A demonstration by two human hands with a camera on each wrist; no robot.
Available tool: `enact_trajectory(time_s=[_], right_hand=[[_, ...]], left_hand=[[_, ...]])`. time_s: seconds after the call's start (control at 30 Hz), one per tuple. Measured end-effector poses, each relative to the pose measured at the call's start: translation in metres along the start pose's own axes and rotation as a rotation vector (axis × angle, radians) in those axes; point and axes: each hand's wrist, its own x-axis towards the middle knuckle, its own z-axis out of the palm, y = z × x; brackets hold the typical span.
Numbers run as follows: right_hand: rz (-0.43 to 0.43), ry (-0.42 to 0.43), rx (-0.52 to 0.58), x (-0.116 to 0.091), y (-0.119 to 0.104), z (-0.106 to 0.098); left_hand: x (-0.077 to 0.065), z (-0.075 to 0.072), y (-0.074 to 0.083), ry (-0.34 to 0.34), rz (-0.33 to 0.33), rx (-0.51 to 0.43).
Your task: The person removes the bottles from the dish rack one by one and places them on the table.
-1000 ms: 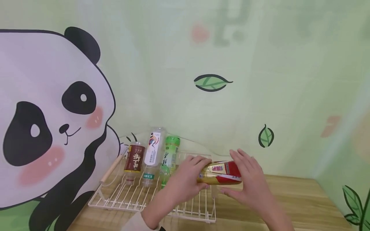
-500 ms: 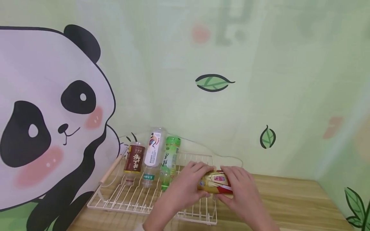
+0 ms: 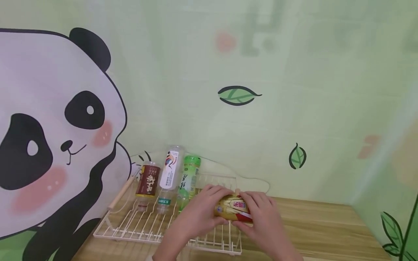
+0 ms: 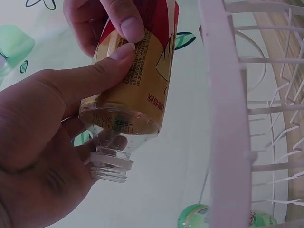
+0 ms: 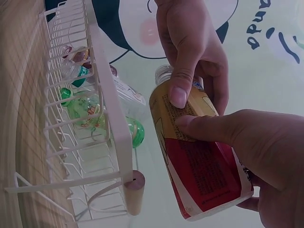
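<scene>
Head view: a gold-and-red bottle (image 3: pixel 233 208) is held between two hands, over the right part of a white wire rack (image 3: pixel 215 250). It is laid nearly level, neck towards 9 o'clock, base towards 4 o'clock. The neck end is grasped by the left hand (image 3: pixel 204 210), the base end by the right hand (image 3: pixel 261 214). In both wrist views the thumbs are seen pressed on the label, tips nearly meeting; bare screw threads are shown at the neck, and the bottle is seen apart from the rack.

At 10 o'clock from the hands, three bottles are supported in the rack, tilted, necks towards 6 o'clock: a dark-red-labelled bottle (image 3: pixel 148 180), a white-labelled bottle (image 3: pixel 170 169) and, nearest the hands, a green bottle (image 3: pixel 190 170). A wooden handle (image 3: pixel 122 192) is fitted at the rack's 9 o'clock side. The rack is carried by a wood-grain tabletop (image 3: pixel 323 221), backed by a panda-printed cloth (image 3: pixel 183 72).
</scene>
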Motion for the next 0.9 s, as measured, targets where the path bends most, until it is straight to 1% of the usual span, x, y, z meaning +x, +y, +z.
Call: enact_trajectory(time_s=[0.17, 0.33, 0.53, 0.67, 0.77, 0.9], right_hand=[[0.018, 0.015, 0.007, -0.001, -0.002, 0.001], [0.043, -0.001, 0.013, 0.0, -0.002, -0.002], [0.03, -0.001, 0.032, 0.001, -0.001, -0.004], [0.024, 0.002, 0.063, 0.002, 0.004, -0.007], [0.018, 0.008, 0.082, 0.002, 0.009, -0.008], [0.017, 0.024, 0.098, 0.0, 0.018, -0.007]], left_hand=[[-0.002, -0.001, 0.003, 0.017, 0.024, 0.04], [-0.003, 0.0, 0.005, 0.051, 0.053, 0.105], [-0.004, -0.001, 0.005, 0.067, 0.068, 0.141], [-0.004, -0.006, 0.003, 0.051, 0.027, 0.133], [-0.006, -0.014, -0.001, 0.053, -0.034, 0.059], [-0.013, -0.022, -0.008, 0.103, -0.107, -0.055]])
